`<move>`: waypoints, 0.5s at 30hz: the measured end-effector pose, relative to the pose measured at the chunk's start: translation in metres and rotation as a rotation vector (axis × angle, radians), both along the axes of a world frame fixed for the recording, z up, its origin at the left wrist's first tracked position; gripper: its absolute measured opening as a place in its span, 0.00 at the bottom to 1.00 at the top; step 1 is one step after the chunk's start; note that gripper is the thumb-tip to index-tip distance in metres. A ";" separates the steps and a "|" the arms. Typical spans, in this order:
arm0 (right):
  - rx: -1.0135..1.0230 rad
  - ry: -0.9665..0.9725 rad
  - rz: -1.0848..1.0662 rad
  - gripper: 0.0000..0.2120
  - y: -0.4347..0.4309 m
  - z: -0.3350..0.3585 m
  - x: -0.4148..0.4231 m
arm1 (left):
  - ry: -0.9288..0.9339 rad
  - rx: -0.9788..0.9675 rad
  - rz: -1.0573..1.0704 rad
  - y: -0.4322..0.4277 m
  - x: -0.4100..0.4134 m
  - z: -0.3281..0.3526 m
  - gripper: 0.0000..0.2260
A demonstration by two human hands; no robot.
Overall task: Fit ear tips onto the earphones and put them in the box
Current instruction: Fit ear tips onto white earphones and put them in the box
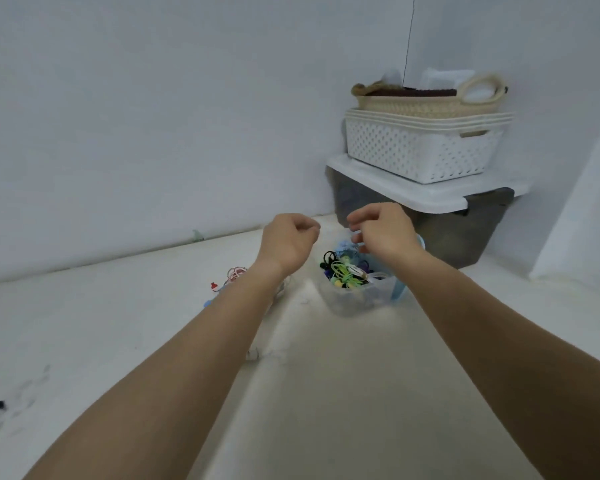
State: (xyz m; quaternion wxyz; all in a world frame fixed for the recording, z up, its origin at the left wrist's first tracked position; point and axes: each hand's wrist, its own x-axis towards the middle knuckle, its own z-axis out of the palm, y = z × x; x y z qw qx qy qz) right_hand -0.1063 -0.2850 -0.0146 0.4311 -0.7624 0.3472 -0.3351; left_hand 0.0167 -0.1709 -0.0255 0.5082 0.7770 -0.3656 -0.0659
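Box [347,303]: clear plastic, sits on the surface [326,393], open top. Already holds a tangle of earphones [343,271], green, black and blue cables, so I'd call a good part of the batch done. Can't confirm tips are fitted on those; too small to resolve.

Both hands are raised just above the box's far rim, close to each other but not touching.
- Left hand [288,242]: grip clenched, thumb against forefinger. Can't tell if an ear tip is pinched in there.
- Right hand [383,233]: grip curled over the box, fingertips pointing at the left hand. Faint pale-blue smear at the fingertips, could be a tip or a cable; can't tell.

Posture reads as mid-fit, tip onto bud, directly over the box. That's a guess.

Left of the box: red-and-white earphones [234,274] loose on the surface, partly hidden by the left forearm, plus a small blue piece [207,303] further left. Nearer the camera than the box: a small white bit [253,355] by the left forearm. Judging by these, at least one set is not yet boxed.

Blue plastic part [400,289] touches the box's right side, maybe its lid.

Behind and right of the box: dark bin [430,230] with a white lid, white baskets [420,150] stacked on it, woven basket [426,102] on top. Not task-relevant.
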 end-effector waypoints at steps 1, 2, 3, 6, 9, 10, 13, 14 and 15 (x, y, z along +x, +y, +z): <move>0.015 -0.006 0.019 0.18 0.007 0.001 -0.001 | 0.014 0.006 -0.002 0.013 0.002 -0.001 0.05; 0.034 -0.016 0.045 0.17 0.013 0.003 -0.002 | 0.024 0.024 -0.003 0.024 0.005 -0.003 0.05; 0.049 -0.027 0.078 0.17 0.022 0.004 -0.002 | 0.036 0.040 -0.003 0.038 0.008 -0.004 0.05; 0.078 -0.059 0.168 0.16 0.050 0.004 0.000 | 0.038 0.081 0.001 0.076 0.011 -0.011 0.05; 0.115 -0.053 0.309 0.16 0.081 -0.003 0.004 | -0.025 0.179 -0.003 0.112 0.006 -0.021 0.04; 0.108 -0.019 0.377 0.15 0.090 -0.006 0.005 | -0.036 0.208 -0.022 0.123 0.003 -0.024 0.04; -0.040 0.203 0.589 0.12 0.115 -0.020 0.004 | -0.107 0.319 -0.064 0.153 -0.007 -0.035 0.08; -0.119 0.285 0.641 0.10 0.123 -0.026 0.004 | -0.134 0.353 -0.057 0.163 -0.008 -0.040 0.09; -0.199 0.362 0.670 0.08 0.130 -0.031 0.004 | -0.156 0.369 -0.041 0.170 -0.010 -0.044 0.10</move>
